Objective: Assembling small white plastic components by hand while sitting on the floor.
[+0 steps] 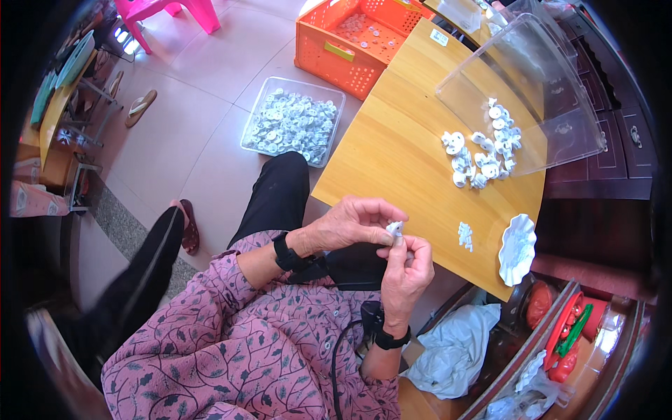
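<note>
A small white plastic part (395, 227) is pinched between the fingertips of both hands, over my lap beside the table's near edge. My left hand (350, 222) grips it from the left with thumb and forefinger. From below, my right hand (408, 269) closes on it with the thumb raised; its other fingers are curled and partly hidden. On the wooden table (385, 133) lies a loose pile of white plastic pieces with round discs (490, 150). Nearer to my hands is a little group of short white pegs (465, 236). A white wavy-edged dish (518, 250) stands at the table's right edge.
A clear plastic bin (483, 77) rests tilted behind the pile. On the floor are a clear tub of white round pieces (262, 140) and an orange crate (318, 59). At lower right are a white plastic bag (455, 350) and an open drawer with red and green items.
</note>
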Demonstrator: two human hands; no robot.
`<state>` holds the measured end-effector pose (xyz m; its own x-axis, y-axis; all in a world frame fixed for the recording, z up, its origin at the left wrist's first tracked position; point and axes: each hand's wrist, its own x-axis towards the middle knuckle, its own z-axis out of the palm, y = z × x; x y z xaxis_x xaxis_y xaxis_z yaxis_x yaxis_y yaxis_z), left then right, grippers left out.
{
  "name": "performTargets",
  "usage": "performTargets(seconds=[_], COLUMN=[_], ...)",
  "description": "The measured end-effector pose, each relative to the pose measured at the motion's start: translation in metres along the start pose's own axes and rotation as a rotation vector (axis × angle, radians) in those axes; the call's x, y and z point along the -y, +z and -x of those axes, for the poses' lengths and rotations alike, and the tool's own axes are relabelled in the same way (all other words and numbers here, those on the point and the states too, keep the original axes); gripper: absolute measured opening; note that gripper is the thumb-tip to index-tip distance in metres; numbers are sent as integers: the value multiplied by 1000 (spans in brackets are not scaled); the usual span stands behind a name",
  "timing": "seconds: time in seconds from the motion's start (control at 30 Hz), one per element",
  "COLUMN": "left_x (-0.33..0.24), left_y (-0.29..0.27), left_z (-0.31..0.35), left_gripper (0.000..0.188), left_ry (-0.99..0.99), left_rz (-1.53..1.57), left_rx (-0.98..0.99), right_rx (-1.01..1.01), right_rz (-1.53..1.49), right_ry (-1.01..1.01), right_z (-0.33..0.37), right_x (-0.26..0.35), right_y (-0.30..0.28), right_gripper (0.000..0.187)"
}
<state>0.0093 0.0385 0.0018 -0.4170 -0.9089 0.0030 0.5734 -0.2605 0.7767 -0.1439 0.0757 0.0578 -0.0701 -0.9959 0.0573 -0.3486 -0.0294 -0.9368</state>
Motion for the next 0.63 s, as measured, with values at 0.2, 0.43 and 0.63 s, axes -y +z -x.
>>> performTargets(seconds=[0.2,0.43,0.63], left_x=[1,0,2], left_y=[-2,-3,-4], left_z=[0,-1,-1], left_gripper=[41,41,41], left_ry=[33,34,80], left_rz=[-61,-86,-51], left_rx=[16,18,51], right_rx=[-23,-23,-11], right_rz=[107,80,55], right_ry=[-88,-50,-8], right_z=[-1,0,-3], right_x=[-2,-2,-1], right_y=[2,3,1], right_gripper=[10,11,13])
